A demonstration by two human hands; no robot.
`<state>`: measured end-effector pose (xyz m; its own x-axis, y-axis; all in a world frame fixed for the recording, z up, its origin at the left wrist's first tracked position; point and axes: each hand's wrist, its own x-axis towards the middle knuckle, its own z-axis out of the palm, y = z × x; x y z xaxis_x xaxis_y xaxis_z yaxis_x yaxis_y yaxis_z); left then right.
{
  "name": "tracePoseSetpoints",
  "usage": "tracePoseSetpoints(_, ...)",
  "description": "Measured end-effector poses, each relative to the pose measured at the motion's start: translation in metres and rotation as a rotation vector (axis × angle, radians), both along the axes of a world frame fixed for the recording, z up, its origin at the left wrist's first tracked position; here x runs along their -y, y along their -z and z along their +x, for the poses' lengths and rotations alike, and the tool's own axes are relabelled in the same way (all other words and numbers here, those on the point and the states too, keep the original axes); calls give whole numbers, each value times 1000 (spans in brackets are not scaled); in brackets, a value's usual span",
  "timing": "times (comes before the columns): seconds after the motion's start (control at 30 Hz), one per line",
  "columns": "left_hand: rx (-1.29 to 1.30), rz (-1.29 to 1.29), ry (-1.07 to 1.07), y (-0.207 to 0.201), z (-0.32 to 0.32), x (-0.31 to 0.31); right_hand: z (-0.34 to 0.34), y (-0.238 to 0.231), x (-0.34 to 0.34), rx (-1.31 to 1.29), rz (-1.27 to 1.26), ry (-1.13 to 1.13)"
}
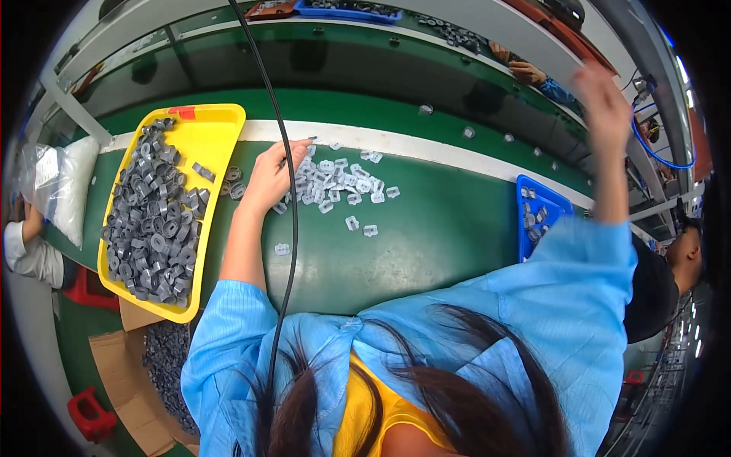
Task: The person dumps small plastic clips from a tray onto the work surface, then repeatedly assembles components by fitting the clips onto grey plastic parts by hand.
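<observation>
My left hand (268,180) is closed at the edge of a pile of small clear plastic pieces (335,181), with a small dark grey part (312,139) at its fingertips. The black cable hanging in front partly covers this hand. My right hand (605,103) is raised at the far right, above the conveyor side; motion blur hides its fingers. Left of my left hand lies a yellow tray (221,126) with many grey ring-shaped plastic parts (160,228). A few similar rings (234,183) lie on the green table between tray and hand.
A blue tray (521,217) with some parts stands by my right arm. Beyond the white ledge (403,145), scattered pieces lie on a green belt (487,141). A cardboard box (126,381) of dark parts is lower left. Co-workers' hands (528,73) show across and at left.
</observation>
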<state>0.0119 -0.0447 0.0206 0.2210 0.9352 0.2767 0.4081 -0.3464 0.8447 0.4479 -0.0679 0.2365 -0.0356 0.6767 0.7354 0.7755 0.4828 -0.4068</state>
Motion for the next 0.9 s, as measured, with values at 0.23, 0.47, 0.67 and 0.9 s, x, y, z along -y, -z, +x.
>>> tracePoseSetpoints(0.23, -26, 109, 6, -5, 11, 3, -143, 235, 19, 366, -436, -73)
tracePoseSetpoints(0.47, -333, 181, -20, -28, -13, 84, -246, 241, -7, -21, -462, -351)
tracePoseSetpoints(0.67, -695, 182, -253, 3, -13, 128, -256, 223, -60, 34, -343, -511)
tracePoseSetpoints(0.9, -651, 227, -391, 15, 13, 99, -255, 225, -80, 4, -534, -908)
